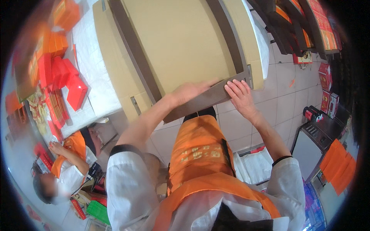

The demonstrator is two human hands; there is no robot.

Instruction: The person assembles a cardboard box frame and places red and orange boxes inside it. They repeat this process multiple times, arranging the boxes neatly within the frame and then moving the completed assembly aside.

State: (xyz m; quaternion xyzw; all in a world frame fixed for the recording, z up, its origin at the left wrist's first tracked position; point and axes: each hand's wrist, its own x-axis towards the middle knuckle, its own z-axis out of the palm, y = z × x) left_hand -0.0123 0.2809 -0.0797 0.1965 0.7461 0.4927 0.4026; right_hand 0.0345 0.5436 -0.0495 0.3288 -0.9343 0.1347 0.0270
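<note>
Extends the left hand (pixel 189 92) flat along the brown near wall (pixel 206 101) of a tan cardboard tray (pixel 181 42) on the white worktop (pixel 89 63); lays the right hand (pixel 242 94) over that wall's right end; cannot tell if clamped.

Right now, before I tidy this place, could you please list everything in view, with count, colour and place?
flat cardboard sheet: one, tan, top centre
long stiff strips: two, dark brown, along the sheet
short stiff strip: one, brown, sheet's near end
cloth-like table cover: one, white, left
glossy boxes: several, red, on the cover
blurred boxes: several, orange, upper left
co-worker: one, orange-and-white clothes, lower left
plastic basket: one, green, lower left
floor tiles: many, pale, centre-right
printed cartons: several, red, right
folded cloth: orange, count unclear, far right
apron: one, orange, worn
left hand, right hand: two, white-sleeved, at the short strip
</note>
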